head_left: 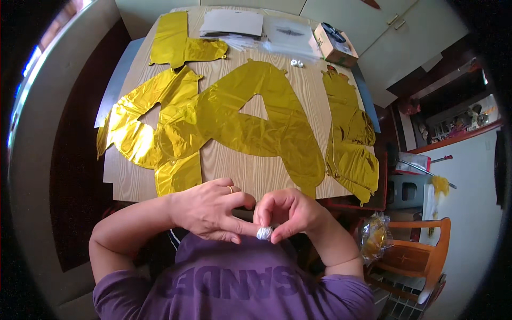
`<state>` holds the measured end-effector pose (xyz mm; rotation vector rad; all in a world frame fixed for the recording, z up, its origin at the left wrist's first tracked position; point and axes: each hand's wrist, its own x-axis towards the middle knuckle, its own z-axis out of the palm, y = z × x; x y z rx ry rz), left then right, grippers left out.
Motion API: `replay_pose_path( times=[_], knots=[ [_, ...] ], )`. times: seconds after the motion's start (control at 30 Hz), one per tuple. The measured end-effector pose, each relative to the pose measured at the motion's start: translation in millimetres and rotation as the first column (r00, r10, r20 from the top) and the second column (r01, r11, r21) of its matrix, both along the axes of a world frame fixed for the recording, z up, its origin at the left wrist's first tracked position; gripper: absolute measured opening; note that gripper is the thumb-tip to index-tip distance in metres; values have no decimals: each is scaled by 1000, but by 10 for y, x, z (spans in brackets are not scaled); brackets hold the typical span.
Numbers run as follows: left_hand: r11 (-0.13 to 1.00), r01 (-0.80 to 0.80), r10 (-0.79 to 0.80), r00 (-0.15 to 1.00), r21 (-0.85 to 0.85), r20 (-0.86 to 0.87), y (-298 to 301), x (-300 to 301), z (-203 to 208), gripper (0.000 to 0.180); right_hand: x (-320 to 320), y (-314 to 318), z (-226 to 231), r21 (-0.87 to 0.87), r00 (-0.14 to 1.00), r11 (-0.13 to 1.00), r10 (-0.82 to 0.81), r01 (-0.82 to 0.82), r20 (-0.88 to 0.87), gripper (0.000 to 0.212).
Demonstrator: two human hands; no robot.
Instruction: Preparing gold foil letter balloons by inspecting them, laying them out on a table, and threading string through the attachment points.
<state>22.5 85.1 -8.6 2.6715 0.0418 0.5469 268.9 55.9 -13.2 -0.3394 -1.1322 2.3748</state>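
Purple shirt fabric fills the 6 o'clock edge, and just above it a small white roll, apparently tape or ribbon, is pinched between both hands close to the chest, where fine fingerwork can be seen and steadied. It is grasped by the right hand between thumb and forefinger, the remaining fingers curled above. The left hand, ringed on one finger, is closed against it from the 9 o'clock side, fingertips pressed to the roll as if a loose end were being picked at.

Beyond the hands, a wooden table is covered by flat gold foil letter balloons, laid side by side and partly overlapping, uninflated, so their shapes can be read. At 12 o'clock, clear plastic packaging, a white sheet and a small cardboard box are pushed to the far edge, away from the foil. An orange wooden chair stands at 4 o'clock.
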Motion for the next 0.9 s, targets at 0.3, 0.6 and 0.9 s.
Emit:
replay_pose_path(
  times=[0.3, 0.6, 0.9],
  knots=[
    [997, -46, 45, 999, 62, 16, 197, 29, 16, 44, 120, 283, 197, 163, 971, 985, 12, -52, 237, 14],
    [821, -512, 521, 853, -251, -34, 341, -77, -77, 51, 1034, 2263, -132, 413, 559, 779, -627, 472, 543, 8],
    [649, -653, 681, 727, -391, -86, 15, -347, -38, 45, 1205, 3887, -624, 696, 2, 635, -740, 335, 673, 11]
  ],
)
